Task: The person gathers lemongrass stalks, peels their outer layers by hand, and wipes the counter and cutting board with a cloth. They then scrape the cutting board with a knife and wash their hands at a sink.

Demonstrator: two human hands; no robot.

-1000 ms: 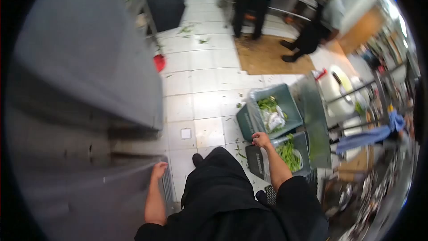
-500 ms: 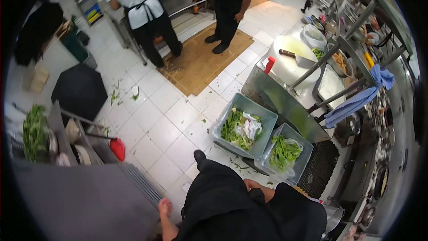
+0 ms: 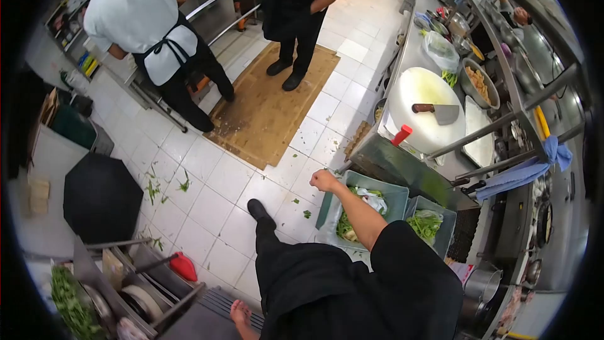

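My left hand [image 3: 240,312] hangs low beside a ridged grey metal edge [image 3: 229,308], its fingers loosely curled and their hold too small to make out. My right hand [image 3: 324,180] is stretched forward over the tiled floor, fingers curled into a fist with nothing visible in it. Under that forearm stands a grey-green bin [image 3: 391,196] with leafy greens [image 3: 347,226] and a white plastic bag [image 3: 372,201]. A second bin [image 3: 445,217] beside it holds more greens [image 3: 425,223].
Two people, one in a white shirt [image 3: 132,9] and one in a black apron [image 3: 289,6], stand by a brown mat [image 3: 270,113]. A cleaver [image 3: 440,113] lies on a round white board [image 3: 418,91]. A black octagonal lid [image 3: 102,198] is at left.
My right hand has swung from beside my body out over the bins. The view has moved forward, and one foot has stepped ahead. The person in white leans further left.
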